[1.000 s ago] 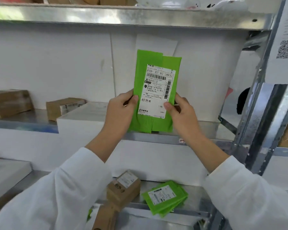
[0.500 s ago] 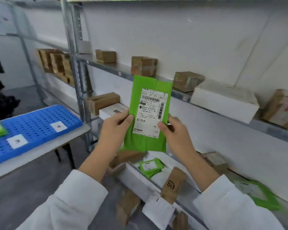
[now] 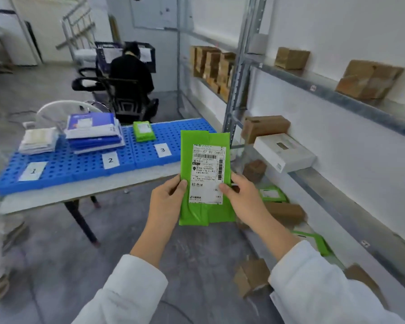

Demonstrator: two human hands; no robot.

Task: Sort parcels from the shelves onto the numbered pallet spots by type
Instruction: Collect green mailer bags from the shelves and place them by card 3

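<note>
While shelves (image 3: 337,97) line the wall (image 3: 337,31), a blue pallet (image 3: 80,165) tops the table (image 3: 91,191).

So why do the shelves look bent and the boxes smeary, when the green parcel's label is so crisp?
Head view: the wide-angle lens bows the shelf rails toward the edges; the brown boxes there are blurred, likely motion; the green parcel, held by left hand and right hand at centre, is sharp; light is soft, without hard shadows.
</note>
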